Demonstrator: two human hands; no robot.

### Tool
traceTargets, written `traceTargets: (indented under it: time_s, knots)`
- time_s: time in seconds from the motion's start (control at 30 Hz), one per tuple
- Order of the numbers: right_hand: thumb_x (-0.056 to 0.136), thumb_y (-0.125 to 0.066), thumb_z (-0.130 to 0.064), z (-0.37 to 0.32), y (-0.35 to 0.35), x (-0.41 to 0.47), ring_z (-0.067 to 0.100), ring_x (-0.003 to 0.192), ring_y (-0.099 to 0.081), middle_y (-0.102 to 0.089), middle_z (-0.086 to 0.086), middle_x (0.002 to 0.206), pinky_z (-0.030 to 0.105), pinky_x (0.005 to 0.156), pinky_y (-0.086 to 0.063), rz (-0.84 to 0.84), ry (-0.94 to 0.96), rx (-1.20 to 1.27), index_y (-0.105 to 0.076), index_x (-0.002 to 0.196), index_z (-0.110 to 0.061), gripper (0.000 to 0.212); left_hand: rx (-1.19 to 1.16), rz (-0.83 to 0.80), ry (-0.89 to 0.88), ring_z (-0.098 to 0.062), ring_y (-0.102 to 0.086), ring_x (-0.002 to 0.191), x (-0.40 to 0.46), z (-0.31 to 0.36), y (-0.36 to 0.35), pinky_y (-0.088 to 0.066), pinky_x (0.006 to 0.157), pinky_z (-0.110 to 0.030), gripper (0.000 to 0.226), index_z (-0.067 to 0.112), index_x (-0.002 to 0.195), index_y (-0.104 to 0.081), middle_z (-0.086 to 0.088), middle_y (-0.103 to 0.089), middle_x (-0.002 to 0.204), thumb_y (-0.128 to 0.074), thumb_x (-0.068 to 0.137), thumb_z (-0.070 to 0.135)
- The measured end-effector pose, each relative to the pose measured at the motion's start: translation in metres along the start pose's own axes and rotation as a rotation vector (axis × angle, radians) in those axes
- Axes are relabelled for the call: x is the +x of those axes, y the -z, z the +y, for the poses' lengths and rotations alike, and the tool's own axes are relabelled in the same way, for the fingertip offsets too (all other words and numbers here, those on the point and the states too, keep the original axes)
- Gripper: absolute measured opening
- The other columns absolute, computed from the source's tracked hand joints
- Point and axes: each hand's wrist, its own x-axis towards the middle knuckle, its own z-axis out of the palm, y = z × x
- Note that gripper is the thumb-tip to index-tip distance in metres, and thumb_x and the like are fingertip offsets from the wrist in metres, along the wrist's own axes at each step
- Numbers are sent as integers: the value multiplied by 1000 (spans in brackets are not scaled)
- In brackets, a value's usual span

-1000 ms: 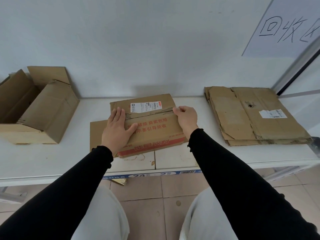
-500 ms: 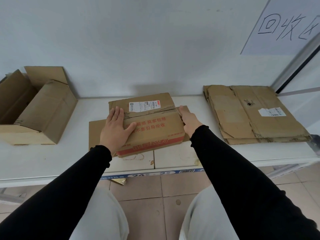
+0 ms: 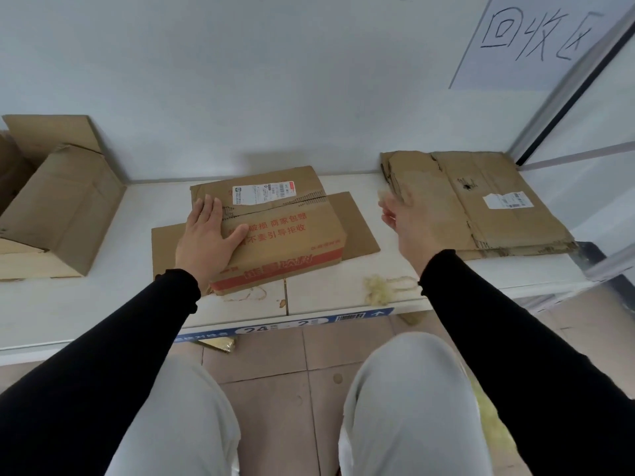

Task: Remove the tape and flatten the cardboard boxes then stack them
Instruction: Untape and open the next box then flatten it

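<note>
Half a second ago the right hand [image 3: 412, 231] was gripping the right edge of the flattened brown cardboard box with red print [image 3: 275, 231]; now it has let go and hangs blurred in the air toward 3 o'clock of that box, fingers loosely spread, holding nothing. It sits in front of the near-left corner of the stack of flattened brown cardboard [image 3: 488, 204], though I cannot tell whether it touches it. That move has uncovered a flat brown flap [image 3: 354, 225] of the box lying on the white table [image 3: 103, 297].

Still pressing down, the left hand [image 3: 206, 242] lies palm-flat with straight fingers on the left part of the printed box, thumb spread across its top. The box lies mid-table, a white shipping label [image 3: 263, 194] at its 12 o'clock end, a red band along its near edge.

At 9 o'clock stands an open brown cardboard box [image 3: 62, 214], its flaps up, well apart from the flattened one. Near the table's front edge, at about 5 o'clock of the printed box, lies a crumpled wad of yellowish tape [image 3: 379, 290]. Up at 1 o'clock a white handwritten paper sign [image 3: 536, 36] is fixed to the wall.
</note>
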Motion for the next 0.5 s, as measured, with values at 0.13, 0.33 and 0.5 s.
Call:
traceTargets:
  time_s: [0.13,0.33,0.5]
  knots:
    - [99,-65,-25,4,77,-18,14,79,-62,-71,-8,87,35,64,-51,-51,220,-522,-69,101,-42,18,-7,-1,-15,-15,4,156,2,-2,-3,-6,125,-35,91,12,162,-9,-1,-3,170,-33,97,71]
    - [96,-69,-27,57,89,-49,7,115,-57,-63,-12,123,27,93,-47,-255,434,-915,-77,100,-29,10,-8,-8,-21,-18,4,156,2,-2,-3,-2,126,-34,90,9,162,-10,-5,-3,170,-34,98,69]
    - [94,-67,-12,68,70,-64,14,93,-54,-64,-8,99,31,72,-47,-453,712,-1195,-66,114,-19,21,3,-13,-26,-18,4,156,4,-3,-4,-1,126,-34,91,9,162,-10,-5,-3,170,-33,98,70]
